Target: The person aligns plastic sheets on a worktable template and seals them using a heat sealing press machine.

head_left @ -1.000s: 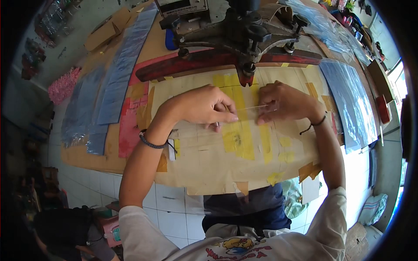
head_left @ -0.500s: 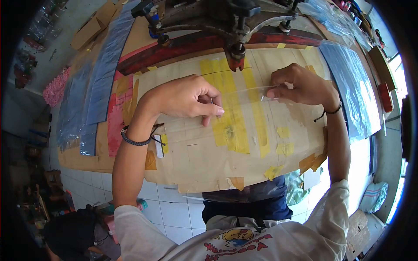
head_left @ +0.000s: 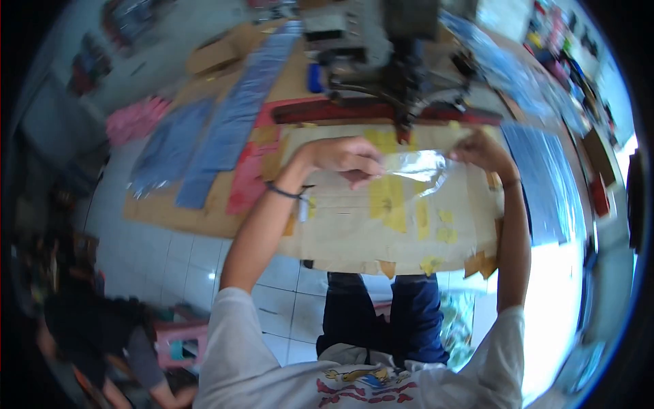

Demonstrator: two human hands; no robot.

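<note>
A clear plastic sheet (head_left: 419, 167) stretches between my two hands, bright with glare. My left hand (head_left: 351, 160) pinches its left end, and my right hand (head_left: 477, 151) grips its right end, both a little blurred. Under them lies a tan board (head_left: 340, 238) with strips of yellow tape (head_left: 387, 204) and brown tape along its edges. Just beyond my hands, a red metal bar (head_left: 334, 110) runs across the back of the board, below a dark machine head (head_left: 405, 82).
Blue plastic-wrapped sheets lie at the left (head_left: 238, 116) and right (head_left: 545, 177) of the table. A cardboard box (head_left: 218, 54) and pink material (head_left: 136, 121) are at the back left. Another person (head_left: 102, 334) bends low at the lower left, near a pink stool (head_left: 180, 341).
The view has shifted, so the table appears farther right and more floor shows. My hands have the plastic sheet spread between them, and it now shows wider and shinier.
</note>
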